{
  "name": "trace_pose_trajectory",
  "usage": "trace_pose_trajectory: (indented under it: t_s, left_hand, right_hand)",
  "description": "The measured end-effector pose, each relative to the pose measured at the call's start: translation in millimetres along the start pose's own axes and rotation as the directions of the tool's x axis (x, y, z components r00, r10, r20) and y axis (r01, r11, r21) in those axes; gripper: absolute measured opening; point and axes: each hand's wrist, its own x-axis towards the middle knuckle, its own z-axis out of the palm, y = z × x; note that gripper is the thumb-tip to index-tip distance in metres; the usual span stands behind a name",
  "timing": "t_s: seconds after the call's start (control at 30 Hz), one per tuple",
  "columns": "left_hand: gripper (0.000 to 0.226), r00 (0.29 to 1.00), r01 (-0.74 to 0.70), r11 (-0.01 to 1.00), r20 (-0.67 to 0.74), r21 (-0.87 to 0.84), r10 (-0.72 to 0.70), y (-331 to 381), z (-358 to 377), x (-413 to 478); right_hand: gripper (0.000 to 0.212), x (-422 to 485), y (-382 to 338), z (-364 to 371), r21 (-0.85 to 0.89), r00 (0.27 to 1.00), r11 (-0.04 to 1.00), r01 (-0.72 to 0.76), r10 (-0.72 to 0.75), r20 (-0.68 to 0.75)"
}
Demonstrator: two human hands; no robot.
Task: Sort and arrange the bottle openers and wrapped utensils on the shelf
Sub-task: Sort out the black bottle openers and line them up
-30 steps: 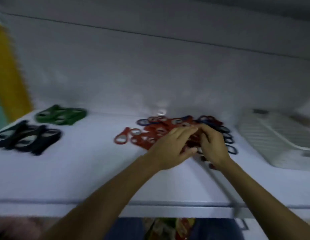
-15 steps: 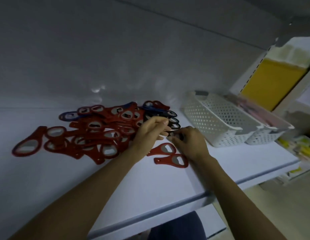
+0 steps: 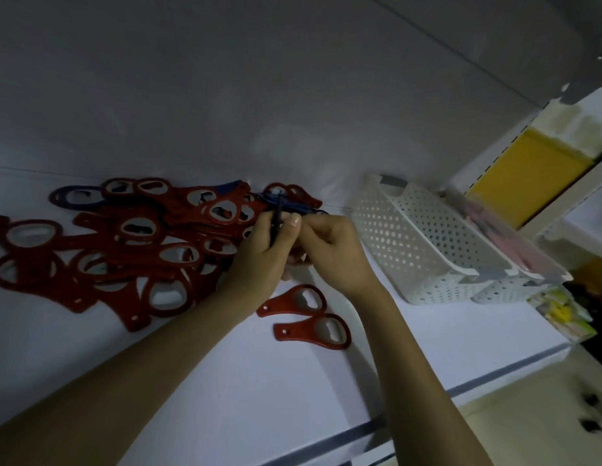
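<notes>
A pile of red bottle openers (image 3: 131, 250) lies on the white shelf (image 3: 225, 381), with a few blue ones (image 3: 71, 198) mixed in at the back. Two red openers (image 3: 303, 302) (image 3: 321, 331) lie apart in front of my hands. My left hand (image 3: 262, 253) pinches a thin dark opener (image 3: 277, 218) seen edge-on at the pile's right end. My right hand (image 3: 333, 253) is curled beside it, fingertips meeting the left hand's; what it holds is hidden.
A white perforated basket (image 3: 424, 250) stands to the right of the pile, with pink wrapped items (image 3: 487, 227) behind it. A yellow panel (image 3: 524, 183) is at the far right. The shelf's front edge (image 3: 360, 435) runs diagonally below my forearms.
The view swung right from the green and black groups to the red pile and basket. My left hand has lifted a dark opener upright; both hands stay together at the pile's right end.
</notes>
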Motion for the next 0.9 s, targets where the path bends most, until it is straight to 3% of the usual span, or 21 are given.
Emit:
trace_pose_trajectory:
  t_s: [0.07, 0.13, 0.2, 0.23, 0.3, 0.53, 0.7, 0.77, 0.83, 0.9]
  left_hand:
    - [0.014, 1.000, 0.014, 1.000, 0.024, 0.005, -0.014, -2.1, 0.6, 0.9]
    - [0.013, 0.999, 0.013, 1.000, 0.041, -0.011, -0.012, -1.2, 1.6, 0.0]
    - [0.013, 0.999, 0.011, 0.999, 0.038, -0.030, -0.010, 0.5, 2.0, -0.3]
    - [0.013, 0.999, 0.012, 0.999, 0.035, -0.034, -0.011, 0.9, 2.5, -0.5]
    - [0.013, 0.999, 0.014, 0.999, 0.033, -0.039, -0.012, 1.9, 2.2, -0.2]
    - [0.012, 0.999, 0.022, 0.998, 0.029, -0.056, -0.021, 0.6, 2.9, -1.7]
    - [0.015, 0.996, 0.019, 0.987, -0.084, -0.160, -0.033, 2.4, 4.1, -1.5]
    - [0.014, 0.986, 0.008, 0.986, -0.165, -0.169, -0.037, 3.0, 3.0, -1.7]
    - [0.017, 0.972, -0.004, 0.985, -0.231, -0.171, -0.036, 3.3, 1.6, -1.7]
    - [0.019, 0.963, -0.006, 0.984, -0.266, -0.177, -0.042, 4.0, 1.0, -1.5]
  right_hand:
    - [0.031, 4.3, 12.3, -1.2, 0.009, 0.978, 0.999, -0.053, 0.054, -0.200]
    - [0.025, 3.4, 34.0, -4.9, -0.286, 0.931, 0.935, -0.208, 0.099, -0.352]
    - [0.029, 0.2, 48.3, -6.8, -0.562, 0.922, 0.738, -0.373, 0.227, -0.313]
    - [0.034, -0.4, 53.6, -7.3, -0.606, 0.916, 0.686, -0.402, 0.297, -0.271]
    - [0.038, -1.1, 54.5, -5.9, -0.591, 0.910, 0.693, -0.412, 0.344, -0.231]
    - [0.030, -9.0, 48.0, -2.3, -0.602, 0.922, 0.698, -0.388, 0.304, -0.240]
    - [0.019, -10.4, 44.7, 5.8, -0.682, 0.970, 0.693, -0.235, 0.118, -0.214]
    - [0.017, -9.6, 42.1, 6.9, -0.698, 0.960, 0.675, -0.239, 0.059, -0.272]
    - [0.019, -10.2, 38.0, 5.9, -0.581, 0.915, 0.768, -0.270, 0.017, -0.403]
    - [0.022, -10.8, 29.0, 4.1, -0.241, 0.878, 0.945, -0.219, 0.083, -0.471]
